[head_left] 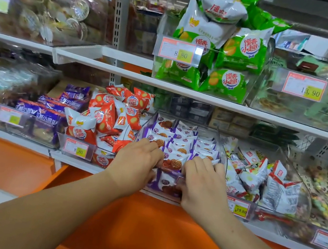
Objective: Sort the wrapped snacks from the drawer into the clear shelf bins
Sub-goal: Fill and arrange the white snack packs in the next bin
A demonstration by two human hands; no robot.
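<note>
A clear shelf bin (220,141) on the lower shelf holds rows of purple-and-white wrapped waffle snacks (179,144). Both my hands are at its front edge. My left hand (136,163) lies over the front left packs with curled fingers, touching the foremost waffle pack (173,163). My right hand (203,179) has its fingers curled over the front right packs and its thumb down on the bin's front wall. Whether either hand pinches a pack is hidden by the fingers.
Left of the bin sit red-and-white snack bags (107,118) and purple bags (50,117). On the right are white-and-red bags (259,174). Green bags (232,55) fill a bin on the upper shelf. An orange drawer surface (150,231) lies below my arms.
</note>
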